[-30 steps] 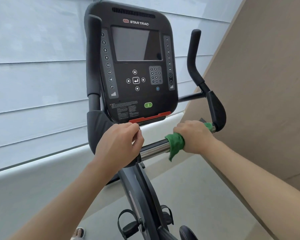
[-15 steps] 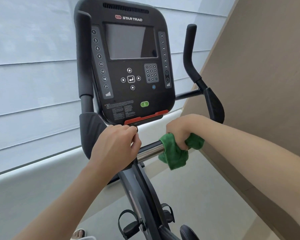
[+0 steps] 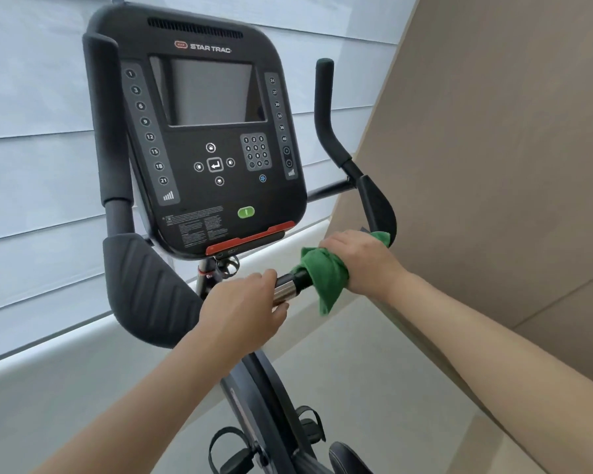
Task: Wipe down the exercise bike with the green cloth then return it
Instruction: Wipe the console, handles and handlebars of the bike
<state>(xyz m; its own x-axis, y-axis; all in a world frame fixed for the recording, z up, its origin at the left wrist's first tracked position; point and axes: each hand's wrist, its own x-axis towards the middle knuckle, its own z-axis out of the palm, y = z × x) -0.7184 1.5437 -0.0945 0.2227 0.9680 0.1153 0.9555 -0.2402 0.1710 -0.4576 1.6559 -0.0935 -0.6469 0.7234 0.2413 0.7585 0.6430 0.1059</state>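
Observation:
The black exercise bike fills the view, its console (image 3: 206,138) upright in front of me. A green cloth (image 3: 324,278) is wrapped round the right handlebar, and my right hand (image 3: 360,261) grips the bar through it, close to the black elbow pad (image 3: 377,205). One corner of the cloth hangs below the bar. My left hand (image 3: 243,313) holds the chrome sensor section (image 3: 286,290) of the same bar, just left of the cloth, with fingers curled over it. The bar under both hands is hidden.
The left elbow pad (image 3: 144,285) and the upright left grip (image 3: 108,131) stand at the left, the right upright grip (image 3: 326,111) behind my right hand. A beige wall (image 3: 493,131) is close on the right. Window blinds (image 3: 31,131) lie behind; pedals (image 3: 230,449) are below.
My right hand slid the cloth outward along the right bar toward the elbow pad. My left hand moved from the bar's centre onto the chrome section. The view shifted slightly.

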